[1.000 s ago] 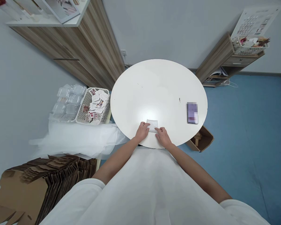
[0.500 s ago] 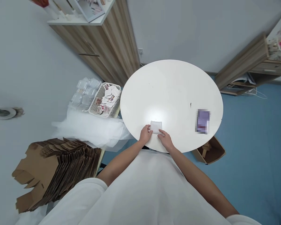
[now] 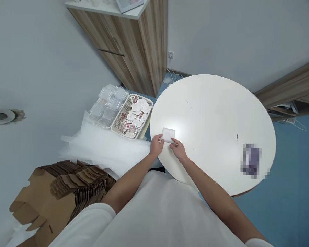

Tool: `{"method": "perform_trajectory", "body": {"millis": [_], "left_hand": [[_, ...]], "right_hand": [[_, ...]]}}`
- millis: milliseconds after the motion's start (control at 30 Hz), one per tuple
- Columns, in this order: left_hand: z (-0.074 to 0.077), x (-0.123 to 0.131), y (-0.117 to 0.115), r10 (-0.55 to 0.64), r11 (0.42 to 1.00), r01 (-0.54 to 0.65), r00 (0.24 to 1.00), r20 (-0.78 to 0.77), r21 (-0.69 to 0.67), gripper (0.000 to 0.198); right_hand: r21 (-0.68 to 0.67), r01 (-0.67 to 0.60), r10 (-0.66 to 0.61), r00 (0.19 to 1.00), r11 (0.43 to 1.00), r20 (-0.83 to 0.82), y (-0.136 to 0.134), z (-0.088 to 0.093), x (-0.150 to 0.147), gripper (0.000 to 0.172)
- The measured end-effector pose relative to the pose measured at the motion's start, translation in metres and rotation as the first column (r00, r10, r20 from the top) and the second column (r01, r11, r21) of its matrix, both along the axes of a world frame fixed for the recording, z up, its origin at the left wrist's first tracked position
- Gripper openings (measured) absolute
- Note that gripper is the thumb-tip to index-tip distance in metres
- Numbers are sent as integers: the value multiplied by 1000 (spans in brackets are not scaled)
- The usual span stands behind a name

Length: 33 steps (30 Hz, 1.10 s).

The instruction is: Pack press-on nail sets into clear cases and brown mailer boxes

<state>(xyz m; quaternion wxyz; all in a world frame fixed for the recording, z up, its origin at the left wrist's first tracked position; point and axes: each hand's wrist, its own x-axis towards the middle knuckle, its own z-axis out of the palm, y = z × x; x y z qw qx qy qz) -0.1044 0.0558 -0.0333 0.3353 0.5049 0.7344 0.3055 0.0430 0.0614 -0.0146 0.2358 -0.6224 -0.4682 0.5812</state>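
At the near left of the table (image 3: 213, 127), the left hand (image 3: 157, 145) and right hand (image 3: 178, 150) grasped a white packet (image 3: 168, 134).

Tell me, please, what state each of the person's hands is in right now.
Left hand: closed, holding the left edge of the small white packet.
Right hand: closed, holding the packet's near right corner.

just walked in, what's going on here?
A person holds a small white packet at its sides, left grip on one edge, right grip near a lower corner. It is over the round white table, by its left edge; resting or lifted, I can't tell. A basket of printed cards sits left of the table.
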Motion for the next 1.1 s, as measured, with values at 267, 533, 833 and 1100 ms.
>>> {"method": "perform_trajectory", "body": {"millis": [267, 533, 833, 1100], "left_hand": [[1, -60, 58, -167, 980, 182, 970, -179, 74, 42], [-3, -66, 59, -254, 962, 265, 957, -136, 69, 46], [-2, -70, 56, -225, 967, 230, 973, -52, 111, 48], [-1, -72, 50, -206, 970, 211, 977, -56, 119, 50]], "right_hand": [[23, 3, -6, 994, 1000, 113, 70, 8, -77, 51], [76, -9, 1, 993, 997, 114, 70, 0, -75, 48], [75, -58, 51, 994, 995, 98, 63, 5, -65, 50], [65, -57, 51, 994, 996, 100, 53, 7, -52, 54]]}}
